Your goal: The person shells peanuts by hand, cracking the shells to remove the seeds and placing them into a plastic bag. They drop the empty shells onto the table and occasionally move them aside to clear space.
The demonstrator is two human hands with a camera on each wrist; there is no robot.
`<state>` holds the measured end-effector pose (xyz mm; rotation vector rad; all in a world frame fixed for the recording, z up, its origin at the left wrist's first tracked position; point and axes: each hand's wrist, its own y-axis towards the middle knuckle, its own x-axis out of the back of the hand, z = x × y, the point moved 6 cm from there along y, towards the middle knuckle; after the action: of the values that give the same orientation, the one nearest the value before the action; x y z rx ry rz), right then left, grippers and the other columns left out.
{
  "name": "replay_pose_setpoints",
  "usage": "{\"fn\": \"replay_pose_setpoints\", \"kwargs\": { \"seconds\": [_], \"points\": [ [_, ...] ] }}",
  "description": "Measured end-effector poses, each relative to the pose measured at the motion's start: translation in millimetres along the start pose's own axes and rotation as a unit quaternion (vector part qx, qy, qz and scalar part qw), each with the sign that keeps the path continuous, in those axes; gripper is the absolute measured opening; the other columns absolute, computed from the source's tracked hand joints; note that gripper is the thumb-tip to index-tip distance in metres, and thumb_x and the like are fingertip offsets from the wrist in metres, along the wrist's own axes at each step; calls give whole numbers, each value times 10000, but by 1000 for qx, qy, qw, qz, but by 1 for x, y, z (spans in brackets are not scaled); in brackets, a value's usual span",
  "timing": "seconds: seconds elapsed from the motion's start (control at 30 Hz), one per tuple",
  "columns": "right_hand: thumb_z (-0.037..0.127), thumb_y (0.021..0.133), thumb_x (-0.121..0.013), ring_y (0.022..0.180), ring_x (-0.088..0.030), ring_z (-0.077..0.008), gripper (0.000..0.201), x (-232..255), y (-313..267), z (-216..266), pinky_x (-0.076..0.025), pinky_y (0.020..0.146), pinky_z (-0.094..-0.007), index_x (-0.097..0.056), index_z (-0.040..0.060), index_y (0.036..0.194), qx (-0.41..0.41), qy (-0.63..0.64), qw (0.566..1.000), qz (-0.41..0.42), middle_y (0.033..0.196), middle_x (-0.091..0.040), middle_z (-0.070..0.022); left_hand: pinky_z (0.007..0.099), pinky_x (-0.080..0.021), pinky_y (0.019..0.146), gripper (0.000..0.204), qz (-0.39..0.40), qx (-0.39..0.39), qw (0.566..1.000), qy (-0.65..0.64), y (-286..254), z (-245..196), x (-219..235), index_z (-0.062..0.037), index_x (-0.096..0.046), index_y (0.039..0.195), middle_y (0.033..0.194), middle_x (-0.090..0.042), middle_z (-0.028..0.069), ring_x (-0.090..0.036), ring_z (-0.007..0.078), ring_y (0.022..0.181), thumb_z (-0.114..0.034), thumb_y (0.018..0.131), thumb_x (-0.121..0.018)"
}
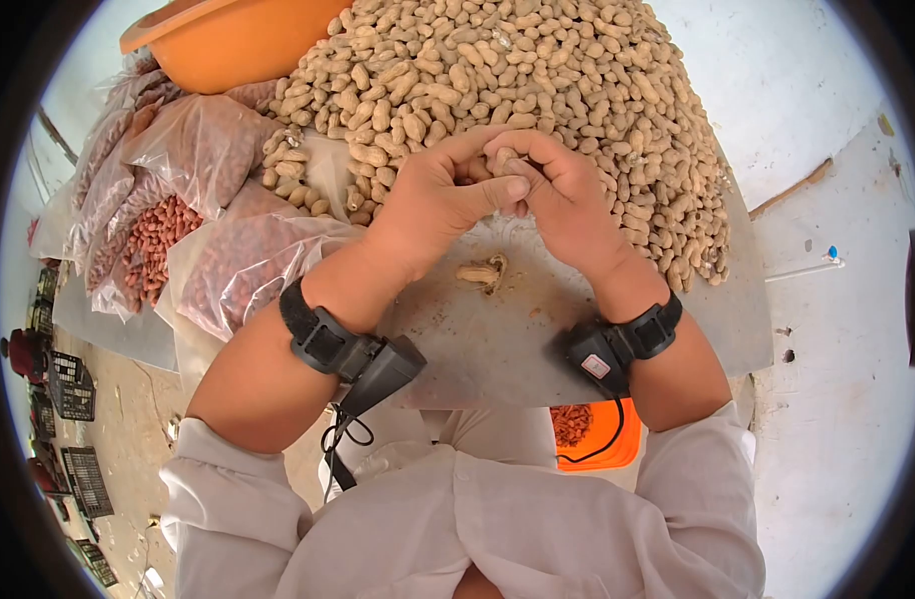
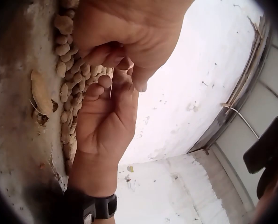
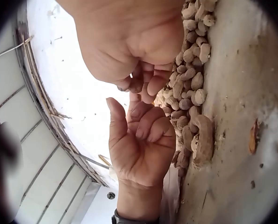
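My two hands meet over the near edge of a big pile of unshelled peanuts (image 1: 537, 70). My left hand (image 1: 442, 200) and right hand (image 1: 567, 200) both pinch one peanut (image 1: 504, 160) between thumbs and curled fingertips. In the left wrist view the left hand (image 2: 129, 32) is at the top and the right hand (image 2: 106, 121) below it, fingertips touching. The right wrist view has the right hand (image 3: 129, 42) above the left hand (image 3: 139, 144). A cracked empty shell (image 1: 484, 272) lies on the grey board (image 1: 497, 349) just below the hands.
An orange basin (image 1: 218, 40) stands at the back left. Clear bags of red shelled kernels (image 1: 238, 260) are heaped on the left. An orange container (image 1: 589, 431) with kernels sits under the board's front edge. Black crates (image 1: 73, 384) stand on the floor at left.
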<state>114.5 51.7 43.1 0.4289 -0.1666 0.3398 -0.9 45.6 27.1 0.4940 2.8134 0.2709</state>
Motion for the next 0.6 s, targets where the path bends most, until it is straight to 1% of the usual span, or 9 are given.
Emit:
{"fn": "replay_pose_setpoints", "kwargs": {
  "seconds": [0.03,0.13,0.2,0.23,0.3,0.33,0.4,0.53,0.6],
  "points": [
    [86,891,-504,609,-511,-87,146,0,0,0,-437,552,-231,-585,-13,961,-2,-5,1000,-2,709,-568,-33,153,-293,462,402,11,-17,1000,3,0,-2,-4,-43,-542,1192,737,-602,5,-461,20,580,-159,825,-659],
    [68,886,-492,593,-494,-82,134,-1,1,-1,-423,537,-230,-584,-17,932,-11,-11,1000,-3,681,-553,-31,150,-287,458,435,24,11,999,21,0,1,-4,-49,-527,1221,733,-602,6,-454,14,574,-183,829,-658],
    [61,884,-486,592,-491,-80,132,-1,1,-5,-422,536,-230,-584,-19,919,-17,-4,1000,4,678,-551,-29,172,-326,503,359,14,30,999,19,-2,3,-2,-30,-566,1168,760,-609,7,-481,36,621,-127,831,-641],
    [61,883,-487,593,-492,-80,138,-1,0,-4,-422,535,-230,-588,-20,930,-17,-5,1000,1,681,-553,-28,183,-346,526,323,8,39,999,18,-2,3,-1,-21,-586,1141,774,-612,8,-495,47,645,-100,832,-633],
    [61,881,-488,594,-493,-81,152,-2,0,-3,-421,532,-230,-595,-21,951,-17,-4,1000,-6,688,-556,-26,181,-343,524,300,7,42,999,4,-2,4,0,-20,-595,1119,769,-609,6,-491,48,638,-103,833,-633],
    [57,876,-500,597,-497,-82,158,-2,0,-5,-426,534,-228,-595,-20,976,-28,21,999,-16,691,-558,-25,180,-341,522,289,6,44,999,-2,-2,5,0,-20,-599,1108,767,-608,5,-490,49,635,-105,834,-632],
    [49,867,-523,602,-506,-83,186,-3,0,-8,-435,539,-225,-595,-18,1024,-49,71,996,-37,698,-563,-23,182,-334,520,270,-8,63,996,-64,2,13,4,-23,-607,1088,762,-606,3,-481,49,627,-111,833,-635],
    [27,848,-561,621,-541,-88,241,-3,0,-5,-465,559,-223,-583,-11,1085,-20,70,997,-36,723,-583,-34,192,-322,517,237,-57,100,984,-136,4,18,7,-32,-623,1050,756,-601,-1,-458,50,609,-131,835,-637],
    [17,842,-572,627,-557,-93,246,0,0,-3,-478,567,-224,-581,-10,1086,-12,68,997,-35,736,-596,-44,198,-324,519,198,-41,83,991,-99,3,15,8,-31,-636,999,745,-601,0,-453,51,609,-147,838,-636]
  ]
}}
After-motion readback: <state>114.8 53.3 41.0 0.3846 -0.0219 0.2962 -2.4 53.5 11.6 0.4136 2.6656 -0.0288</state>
